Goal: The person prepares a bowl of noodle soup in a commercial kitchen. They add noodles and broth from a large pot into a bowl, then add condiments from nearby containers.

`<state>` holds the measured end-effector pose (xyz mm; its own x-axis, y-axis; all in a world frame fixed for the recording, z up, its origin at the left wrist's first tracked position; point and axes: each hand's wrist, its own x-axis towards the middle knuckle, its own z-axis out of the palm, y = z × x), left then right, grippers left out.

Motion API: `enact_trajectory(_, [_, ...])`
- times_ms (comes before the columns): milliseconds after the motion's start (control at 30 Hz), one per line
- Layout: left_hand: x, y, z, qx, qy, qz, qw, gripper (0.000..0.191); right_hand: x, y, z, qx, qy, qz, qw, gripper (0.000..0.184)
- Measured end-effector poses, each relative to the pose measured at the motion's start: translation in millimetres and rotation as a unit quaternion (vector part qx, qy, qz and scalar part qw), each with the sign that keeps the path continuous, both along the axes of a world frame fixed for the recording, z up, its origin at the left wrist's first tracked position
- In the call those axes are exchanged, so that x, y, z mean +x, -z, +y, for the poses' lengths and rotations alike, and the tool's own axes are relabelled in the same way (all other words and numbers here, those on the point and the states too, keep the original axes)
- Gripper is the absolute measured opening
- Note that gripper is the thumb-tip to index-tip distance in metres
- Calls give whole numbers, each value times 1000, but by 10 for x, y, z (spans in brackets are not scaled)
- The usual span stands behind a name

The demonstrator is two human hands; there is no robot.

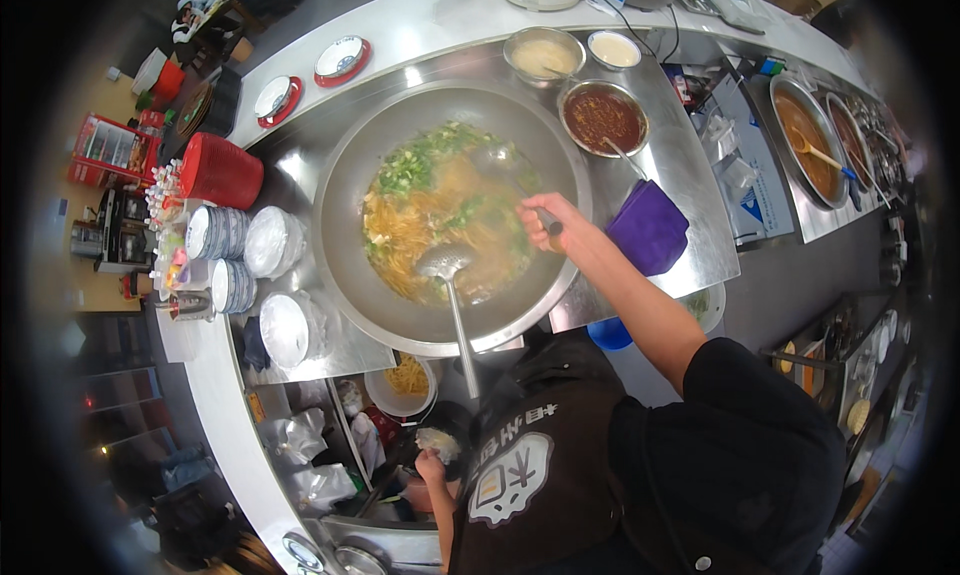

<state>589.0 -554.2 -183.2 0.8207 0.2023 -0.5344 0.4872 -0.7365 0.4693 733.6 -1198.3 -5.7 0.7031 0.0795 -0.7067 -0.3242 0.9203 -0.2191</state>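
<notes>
My right hand [556, 222] grips the dark handle of a metal ladle [495, 157], whose bowl dips into the broth. A wide steel wok [341, 222] holds the steaming soup, with noodles [401, 233] at its left and chopped greens [412, 166] towards the back. A perforated skimmer [446, 262] rests in the wok, its handle hanging over the near rim. Low at my left side, my left hand [430, 466] holds a pale, crumpled bundle [439, 445], perhaps a bowl in plastic film. Behind it, a white bucket [375, 398] contains yellow strips.
Right of the wok stand a steel bowl of red sauce [604, 118], a bowl of pale liquid [541, 55] and a folded purple cloth [649, 230]. Stacked bowls [217, 233] and film-wrapped bowls [285, 327] line the left. Brown-filled pans [802, 124] sit far right.
</notes>
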Motion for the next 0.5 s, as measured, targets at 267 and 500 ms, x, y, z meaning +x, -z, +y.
enact_trajectory(267, [-319,28,-42,-107,-72,78,989,36,509,-42,18,-77,-30,26,996,16])
enact_trajectory(500, [-460,-76,-155,-62,-63,28,996,48,1050,132,-1,-138,-73,7,988,17])
